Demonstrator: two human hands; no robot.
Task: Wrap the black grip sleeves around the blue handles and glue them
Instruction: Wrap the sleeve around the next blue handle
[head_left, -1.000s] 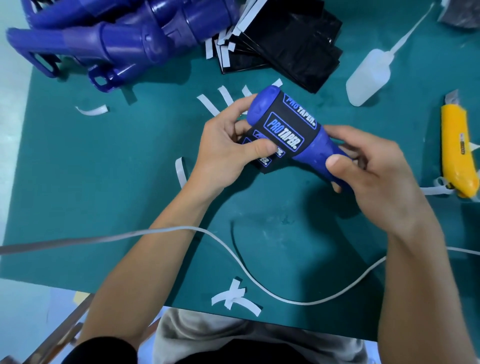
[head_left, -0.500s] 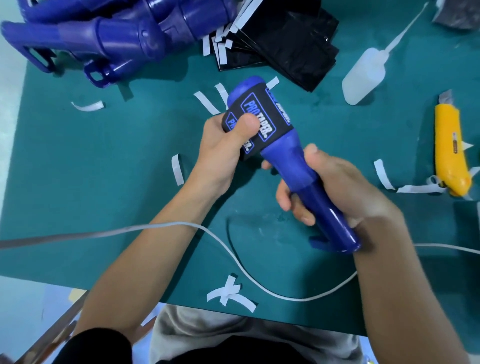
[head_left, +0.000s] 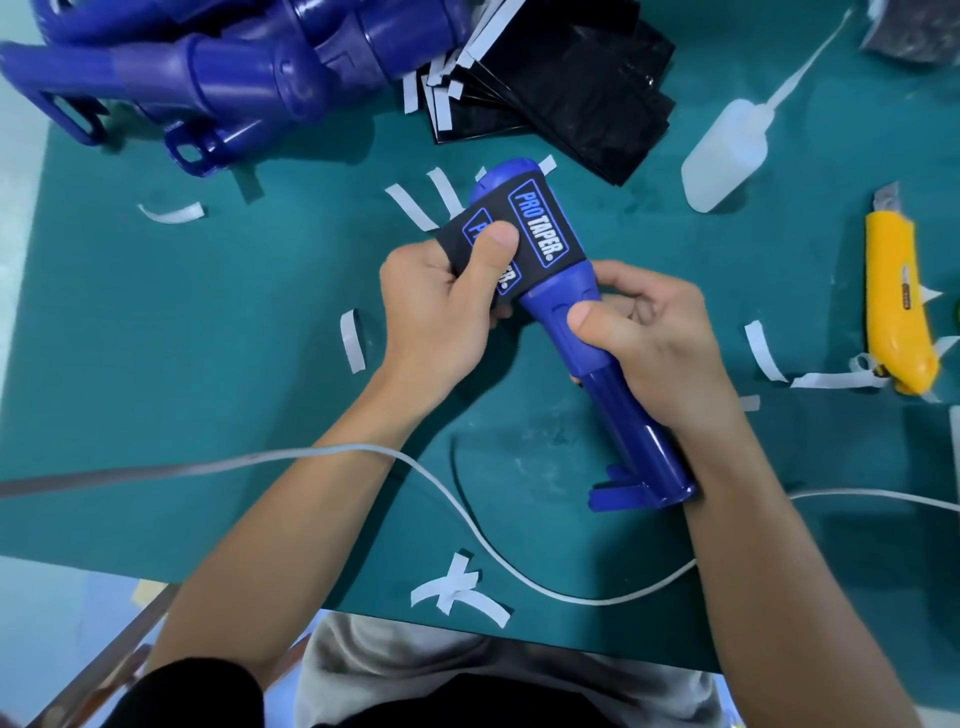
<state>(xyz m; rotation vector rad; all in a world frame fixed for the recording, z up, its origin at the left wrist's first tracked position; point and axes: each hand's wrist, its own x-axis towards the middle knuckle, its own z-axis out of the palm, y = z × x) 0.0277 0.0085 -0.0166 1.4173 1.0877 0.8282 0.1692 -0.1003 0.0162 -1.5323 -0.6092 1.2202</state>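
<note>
A blue handle (head_left: 618, 410) lies slanted over the green mat, its rounded end up and away from me. A black grip sleeve (head_left: 540, 228) printed PRO TAPER is wrapped round its upper part. My left hand (head_left: 441, 317) pinches the sleeve's loose flap, thumb on top of the print. My right hand (head_left: 654, 338) grips the handle's blue middle, thumb across the front. A stack of black grip sleeves (head_left: 566, 88) with white backing strips lies at the top centre. A translucent glue bottle (head_left: 727, 150) with a long nozzle lies to the upper right.
A pile of blue handles (head_left: 218, 73) fills the top left. A yellow utility knife (head_left: 896, 312) lies at the right. White backing strips (head_left: 457, 592) are scattered over the green mat (head_left: 182, 322). A long white strip (head_left: 467, 514) curves across the near side.
The handle has swung from lying across to pointing away from me, and its lower end has dropped toward me. My right hand slid along the blue shaft; my left thumb stays on the sleeve flap.
</note>
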